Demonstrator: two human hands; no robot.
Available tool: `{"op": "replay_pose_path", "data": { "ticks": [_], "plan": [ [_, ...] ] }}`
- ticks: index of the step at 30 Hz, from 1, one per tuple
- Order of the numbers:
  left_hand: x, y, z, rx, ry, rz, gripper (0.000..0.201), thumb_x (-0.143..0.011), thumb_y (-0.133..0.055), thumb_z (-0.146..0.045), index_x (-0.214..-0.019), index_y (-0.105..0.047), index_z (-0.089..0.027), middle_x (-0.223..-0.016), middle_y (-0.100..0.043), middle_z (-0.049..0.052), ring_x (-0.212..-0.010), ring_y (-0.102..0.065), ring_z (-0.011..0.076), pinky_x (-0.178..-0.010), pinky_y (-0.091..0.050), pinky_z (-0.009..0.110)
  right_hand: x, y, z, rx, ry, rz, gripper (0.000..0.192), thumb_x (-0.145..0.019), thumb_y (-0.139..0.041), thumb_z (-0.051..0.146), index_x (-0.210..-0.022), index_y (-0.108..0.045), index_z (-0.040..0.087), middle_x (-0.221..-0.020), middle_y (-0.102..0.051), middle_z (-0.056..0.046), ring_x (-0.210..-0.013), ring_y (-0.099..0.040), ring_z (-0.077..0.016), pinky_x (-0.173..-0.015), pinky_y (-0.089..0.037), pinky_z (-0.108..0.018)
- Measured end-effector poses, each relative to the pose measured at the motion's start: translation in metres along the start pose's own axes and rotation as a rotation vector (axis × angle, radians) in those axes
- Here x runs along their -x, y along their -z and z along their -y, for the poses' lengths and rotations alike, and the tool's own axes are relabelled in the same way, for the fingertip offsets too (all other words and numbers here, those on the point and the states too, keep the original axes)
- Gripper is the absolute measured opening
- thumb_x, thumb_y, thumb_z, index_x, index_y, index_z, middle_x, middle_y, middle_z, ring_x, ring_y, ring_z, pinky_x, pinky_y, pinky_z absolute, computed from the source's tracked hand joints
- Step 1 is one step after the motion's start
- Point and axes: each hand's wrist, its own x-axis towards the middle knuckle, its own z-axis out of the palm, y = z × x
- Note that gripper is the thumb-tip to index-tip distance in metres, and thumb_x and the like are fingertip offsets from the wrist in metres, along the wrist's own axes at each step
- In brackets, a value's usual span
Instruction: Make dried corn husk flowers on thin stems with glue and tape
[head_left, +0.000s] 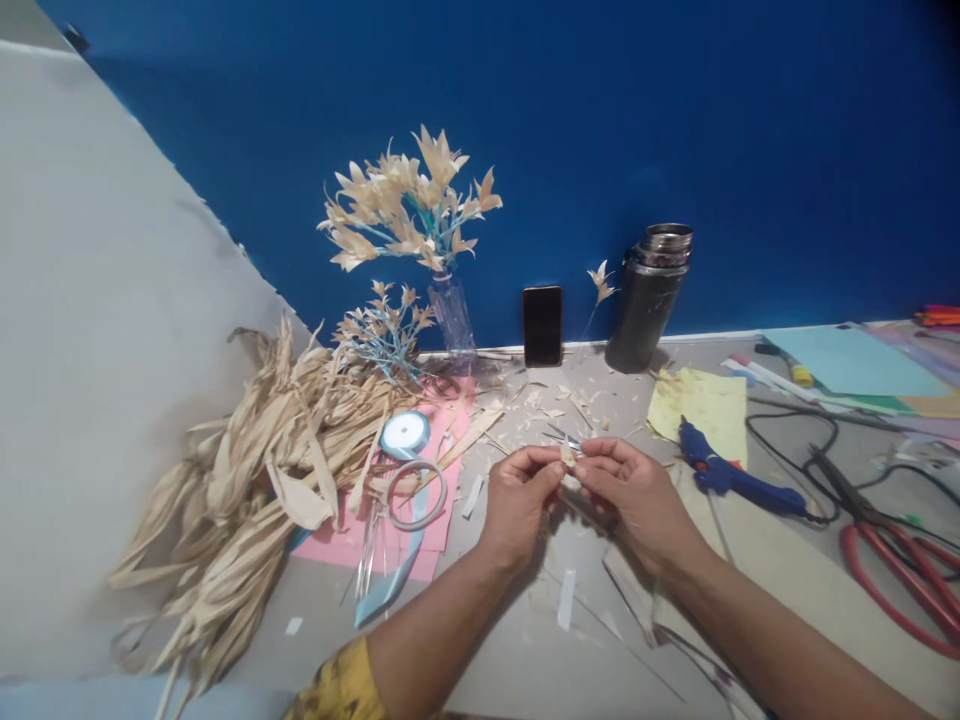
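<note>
My left hand [519, 500] and my right hand [634, 492] meet over the middle of the table, fingertips pinched together on a small pale piece of dried husk [568, 455]. Both hands grip it between thumb and fingers. A small pair of scissors [561, 437] lies on the table just behind the fingertips. Husk scraps and white paper strips [566, 598] are scattered under my hands.
A heap of dried corn husks [247, 470] lies at left beside pink paper [375, 535], blue ribbon roll [404, 435] and tape ring [415, 494]. Husk flowers in a bottle [452, 310], a phone [541, 325] and a steel flask [649, 295] stand against the blue wall. Blue glue gun [731, 475] and red scissors [907, 580] lie at right.
</note>
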Motion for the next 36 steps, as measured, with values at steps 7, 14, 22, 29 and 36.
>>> {"op": "replay_pose_path", "data": {
  "ticks": [7, 14, 22, 29, 36],
  "plan": [
    [-0.003, 0.004, -0.006, 0.007, 0.054, 0.073, 0.032, -0.063, -0.091, -0.037, -0.072, -0.069, -0.015, -0.056, -0.059, -0.003, -0.045, -0.044, 0.0057, -0.044, -0.031, 0.019, 0.003, 0.003, 0.004, 0.15, 0.035, 0.093, 0.044, -0.065, -0.09, 0.049, -0.091, -0.072, 0.017, -0.07, -0.067, 0.0, -0.056, -0.051, -0.01, -0.051, -0.036, -0.023],
    [0.0, 0.004, -0.008, -0.117, 0.021, 0.165, 0.021, -0.068, -0.086, -0.03, -0.073, -0.071, -0.015, -0.062, -0.064, 0.0, -0.051, -0.045, 0.0065, -0.049, -0.033, 0.02, -0.004, 0.012, 0.006, 0.23, 0.058, 0.098, 0.031, -0.072, -0.081, 0.046, -0.071, -0.068, 0.017, -0.057, -0.053, 0.005, -0.051, -0.039, -0.0084, -0.049, -0.027, -0.024],
    [-0.006, 0.006, -0.002, -0.01, 0.057, 0.114, 0.027, -0.063, -0.091, -0.03, -0.075, -0.071, -0.015, -0.064, -0.065, -0.001, -0.053, -0.052, 0.0073, -0.052, -0.04, 0.019, -0.005, 0.009, 0.01, 0.286, 0.058, 0.045, 0.041, -0.068, -0.08, 0.055, -0.068, -0.065, 0.017, -0.053, -0.048, 0.005, -0.05, -0.036, -0.0088, -0.048, -0.026, -0.024],
    [-0.001, 0.0, 0.0, 0.192, 0.192, 0.072, 0.038, -0.059, -0.095, -0.031, -0.078, -0.067, -0.015, -0.071, -0.066, 0.0, -0.053, -0.055, 0.0069, -0.047, -0.041, 0.017, -0.007, 0.01, 0.01, 0.275, 0.103, -0.006, 0.048, -0.066, -0.08, 0.063, -0.07, -0.065, 0.017, -0.054, -0.049, 0.005, -0.049, -0.036, -0.0091, -0.047, -0.025, -0.025],
    [0.003, -0.01, -0.001, 0.164, 0.093, -0.014, 0.035, -0.063, -0.092, -0.032, -0.08, -0.066, -0.015, -0.07, -0.064, -0.002, -0.053, -0.053, 0.0063, -0.047, -0.04, 0.017, -0.012, 0.012, 0.005, 0.321, 0.232, -0.014, 0.037, -0.075, -0.074, 0.054, -0.073, -0.067, 0.018, -0.062, -0.057, 0.002, -0.056, -0.045, -0.0122, -0.053, -0.034, -0.027]
  ]
}}
